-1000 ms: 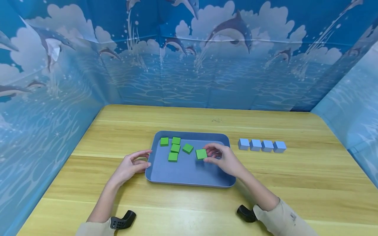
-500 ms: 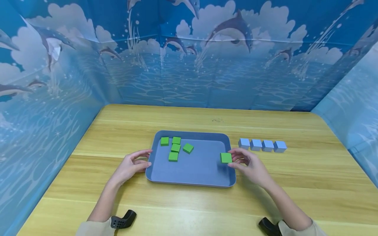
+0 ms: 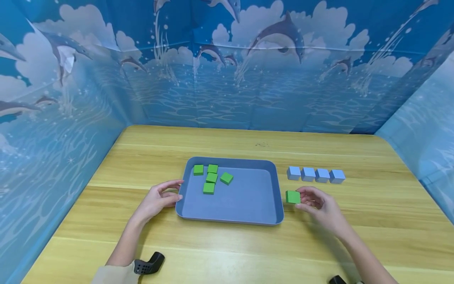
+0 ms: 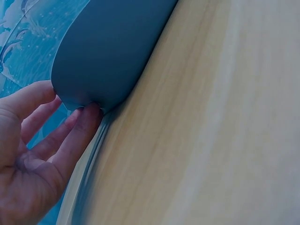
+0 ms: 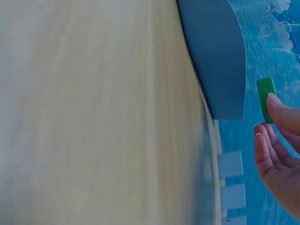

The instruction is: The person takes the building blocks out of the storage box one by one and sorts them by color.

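Note:
My right hand [image 3: 322,209] pinches a green block [image 3: 293,197] between thumb and fingertips, just right of the grey-blue tray [image 3: 244,197]. The right wrist view shows this flat green block [image 5: 265,99] held up on edge, higher than the table. At the opposite end of the tray, the left hand [image 3: 159,199] rests its relaxed fingertips against the outer wall and rim. Several more green blocks lie in the tray's left half, including a turned one [image 3: 226,178] and a front one [image 3: 208,188]. In the left wrist view, the hand [image 4: 51,150] touches the tray's end wall [image 4: 108,51].
Several light blue cubes stand in a row right of the tray, the nearest cube [image 3: 293,173] behind the held block. The wooden table [image 3: 227,252] extends to a dolphin-printed curtain [image 3: 227,98] at the back and sides. A black wrist device [image 3: 149,265] sits on the left wrist.
My right hand has carried the green block rightward from over the tray's middle, past its right rim, to over the table. The left hand stays at the tray's left end.

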Tool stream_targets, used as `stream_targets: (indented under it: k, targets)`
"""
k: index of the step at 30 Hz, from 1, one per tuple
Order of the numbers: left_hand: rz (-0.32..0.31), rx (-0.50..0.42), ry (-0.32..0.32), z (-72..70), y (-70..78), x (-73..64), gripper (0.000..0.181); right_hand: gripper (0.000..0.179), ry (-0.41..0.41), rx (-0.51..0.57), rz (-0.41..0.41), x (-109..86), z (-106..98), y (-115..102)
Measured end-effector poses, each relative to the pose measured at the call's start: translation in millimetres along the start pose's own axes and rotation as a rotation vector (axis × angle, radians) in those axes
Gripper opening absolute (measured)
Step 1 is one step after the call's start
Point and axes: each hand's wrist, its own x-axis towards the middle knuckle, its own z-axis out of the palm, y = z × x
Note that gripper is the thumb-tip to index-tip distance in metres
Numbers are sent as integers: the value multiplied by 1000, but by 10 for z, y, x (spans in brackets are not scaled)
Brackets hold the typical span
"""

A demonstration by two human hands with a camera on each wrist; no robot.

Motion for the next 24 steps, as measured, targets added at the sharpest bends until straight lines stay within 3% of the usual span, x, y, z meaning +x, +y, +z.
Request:
stream_targets:
  k: [13, 24]
  targets:
    - [0, 6, -2, -2, 7, -1, 54, 38, -32, -85, 113, -69, -117, 202]
    - [-5, 9, 4, 0, 7, 0, 54, 36, -47, -134, 105, -69, -89, 324]
